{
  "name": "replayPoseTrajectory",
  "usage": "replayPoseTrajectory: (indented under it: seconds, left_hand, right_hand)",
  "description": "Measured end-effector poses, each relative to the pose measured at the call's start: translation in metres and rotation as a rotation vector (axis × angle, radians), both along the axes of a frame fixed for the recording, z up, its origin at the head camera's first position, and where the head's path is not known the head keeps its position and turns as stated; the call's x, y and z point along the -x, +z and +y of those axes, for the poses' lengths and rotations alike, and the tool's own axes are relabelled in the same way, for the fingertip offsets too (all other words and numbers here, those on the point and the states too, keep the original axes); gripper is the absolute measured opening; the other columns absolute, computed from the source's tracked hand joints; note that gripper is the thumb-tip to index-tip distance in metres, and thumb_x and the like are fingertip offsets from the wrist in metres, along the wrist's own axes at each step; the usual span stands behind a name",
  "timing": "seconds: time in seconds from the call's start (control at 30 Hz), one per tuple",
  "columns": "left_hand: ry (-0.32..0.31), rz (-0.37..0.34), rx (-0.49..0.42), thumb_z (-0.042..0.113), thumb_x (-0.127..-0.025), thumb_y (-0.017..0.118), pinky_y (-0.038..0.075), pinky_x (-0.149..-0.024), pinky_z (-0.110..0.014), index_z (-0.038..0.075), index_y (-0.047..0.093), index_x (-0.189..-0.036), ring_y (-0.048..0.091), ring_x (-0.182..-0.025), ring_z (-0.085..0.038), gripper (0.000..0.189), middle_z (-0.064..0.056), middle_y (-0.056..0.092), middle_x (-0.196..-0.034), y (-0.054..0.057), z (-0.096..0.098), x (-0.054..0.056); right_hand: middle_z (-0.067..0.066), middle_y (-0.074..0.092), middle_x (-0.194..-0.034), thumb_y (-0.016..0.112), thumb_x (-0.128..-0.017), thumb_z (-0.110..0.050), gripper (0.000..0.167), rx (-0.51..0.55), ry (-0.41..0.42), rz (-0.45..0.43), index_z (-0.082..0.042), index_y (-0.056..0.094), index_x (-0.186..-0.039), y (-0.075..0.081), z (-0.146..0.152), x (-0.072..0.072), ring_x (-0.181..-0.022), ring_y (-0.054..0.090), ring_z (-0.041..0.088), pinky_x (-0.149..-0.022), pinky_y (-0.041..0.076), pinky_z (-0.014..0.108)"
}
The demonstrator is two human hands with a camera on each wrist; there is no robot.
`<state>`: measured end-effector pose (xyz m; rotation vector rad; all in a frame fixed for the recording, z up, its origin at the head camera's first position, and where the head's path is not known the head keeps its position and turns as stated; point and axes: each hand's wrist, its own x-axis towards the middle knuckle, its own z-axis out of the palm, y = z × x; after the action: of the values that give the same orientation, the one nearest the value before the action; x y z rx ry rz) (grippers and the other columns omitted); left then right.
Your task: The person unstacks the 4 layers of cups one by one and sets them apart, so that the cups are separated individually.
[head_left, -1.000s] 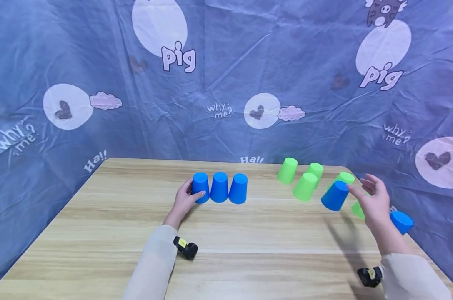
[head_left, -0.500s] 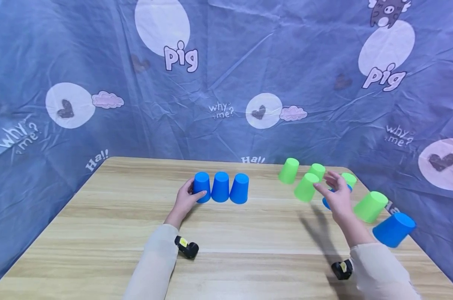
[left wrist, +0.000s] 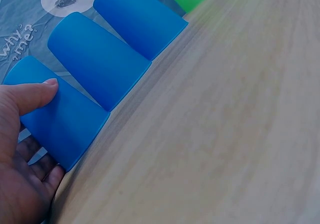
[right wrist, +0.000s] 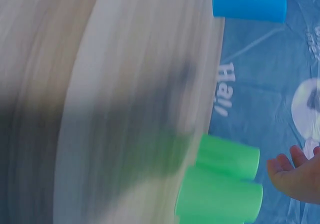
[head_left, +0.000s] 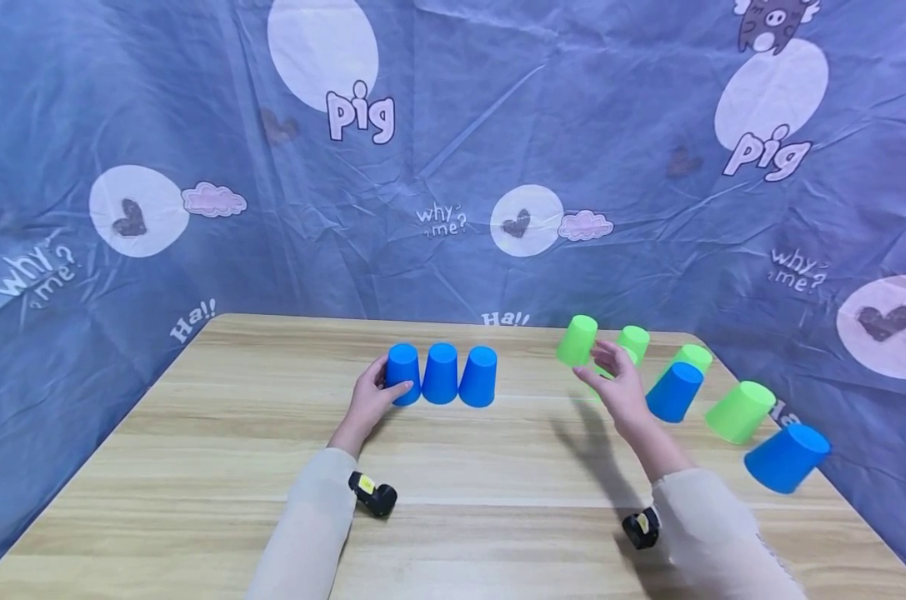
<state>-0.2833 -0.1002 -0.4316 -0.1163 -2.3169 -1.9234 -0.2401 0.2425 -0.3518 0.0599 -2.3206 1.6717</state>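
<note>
Three upside-down blue cups stand side by side in a row in the head view. My left hand grips the leftmost blue cup, thumb across its front and fingers behind it, as the left wrist view also shows. Beside it are the middle blue cup and the right-hand blue cup. My right hand is raised with fingers spread and nothing between them, overlapping a green cup mostly hidden behind it. Just left of its fingertips stands another green cup.
More upside-down cups stand along the table's right side: a green cup at the back, a blue cup before a partly hidden green one, then a green cup and a blue cup. A printed cloth hangs behind the wooden table.
My right hand has moved left, from beside the right-side blue cup to over the green cups. My left hand has stayed on the leftmost blue cup.
</note>
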Motion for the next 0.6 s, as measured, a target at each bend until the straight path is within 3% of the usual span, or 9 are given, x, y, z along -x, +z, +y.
replayPoseTrajectory:
  seconds: [0.6]
  left_hand:
    - [0.004,-0.001,0.001,0.013,-0.079,0.063,0.025,-0.097,-0.043,0.005,0.033,-0.132,0.029,-0.120,-0.031,0.061,-0.017,0.033,-0.132,0.000,0.001,0.001]
  right_hand:
    - [0.026,0.038,-0.123,0.064,-0.074,-0.004,0.061,0.041,0.144,-0.077,0.003,0.033,-0.126,-0.026,-0.067,0.025,-0.114,0.033,0.039,-0.093,0.031,0.043]
